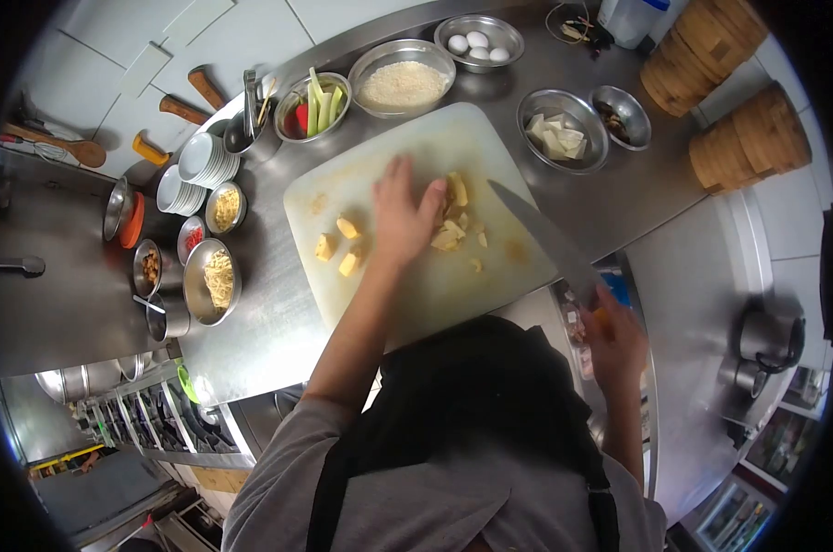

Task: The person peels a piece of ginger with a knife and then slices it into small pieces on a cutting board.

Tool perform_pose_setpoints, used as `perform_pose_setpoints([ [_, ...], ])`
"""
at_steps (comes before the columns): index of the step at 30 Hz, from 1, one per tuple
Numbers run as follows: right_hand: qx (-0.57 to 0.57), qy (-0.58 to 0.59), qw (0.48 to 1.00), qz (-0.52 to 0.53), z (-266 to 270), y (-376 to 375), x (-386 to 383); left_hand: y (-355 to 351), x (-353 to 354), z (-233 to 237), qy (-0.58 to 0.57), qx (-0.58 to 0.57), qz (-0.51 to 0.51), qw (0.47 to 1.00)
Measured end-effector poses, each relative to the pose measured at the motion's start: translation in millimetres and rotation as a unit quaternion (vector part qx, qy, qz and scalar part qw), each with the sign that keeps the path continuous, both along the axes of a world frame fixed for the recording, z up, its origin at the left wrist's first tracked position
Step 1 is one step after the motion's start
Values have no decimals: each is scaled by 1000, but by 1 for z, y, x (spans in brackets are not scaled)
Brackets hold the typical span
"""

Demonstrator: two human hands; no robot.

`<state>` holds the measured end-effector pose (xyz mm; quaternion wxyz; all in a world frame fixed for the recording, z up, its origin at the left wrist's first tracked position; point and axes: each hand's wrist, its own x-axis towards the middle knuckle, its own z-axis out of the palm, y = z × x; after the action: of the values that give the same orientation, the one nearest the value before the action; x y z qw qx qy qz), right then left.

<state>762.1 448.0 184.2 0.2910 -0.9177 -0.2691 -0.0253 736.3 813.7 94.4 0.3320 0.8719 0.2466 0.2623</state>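
Note:
A white cutting board (407,285) lies on the steel counter under both hands. My left hand (405,216) is over its middle, fingers stretched out and thumb apart, holding nothing that I can see. Beside the thumb are pale yellow chunks and slices (450,234) that look like ginger, with a longer piece (457,189) above them. Left of my wrist sit several separate yellow chunks (349,263). My right hand (614,339) is wrapped round the handle of a large kitchen knife (545,235). Its blade slants up-left over the board's right edge, apart from the chunks.
Along the back stand bowls of celery and red pepper (313,106), white crumbly food (401,85) and eggs (477,43). A bowl of white pieces (562,131) is at right, near bamboo steamers (752,138). Small plates (207,161) and a noodle bowl (211,281) stand left.

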Motion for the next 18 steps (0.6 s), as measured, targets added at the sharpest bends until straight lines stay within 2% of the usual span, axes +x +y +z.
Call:
perform_pose_setpoints([
  [1,4,17,1000,-18,1,4,2,0,6,1,0,2,1,1000],
  [3,9,33,999,-35,0,12,10,-2,17,5,15,-24,-142,989],
  [4,31,44,998,-31,-3,17,15,-7,17,8,13,-22,-141,990],
  [6,56,51,997,-27,-10,29,28,-20,16,15,61,41,-227,971],
  [9,93,33,995,17,-24,54,47,-48,1,22,31,101,-231,967],
  [14,67,-1,993,95,-53,97,78,-67,-14,6,-1,146,-217,965],
  [16,34,-29,994,99,-59,112,85,-70,-18,3,32,172,-213,961],
  [18,-31,-57,992,108,-62,120,89,-72,-20,9,133,128,-218,958],
])
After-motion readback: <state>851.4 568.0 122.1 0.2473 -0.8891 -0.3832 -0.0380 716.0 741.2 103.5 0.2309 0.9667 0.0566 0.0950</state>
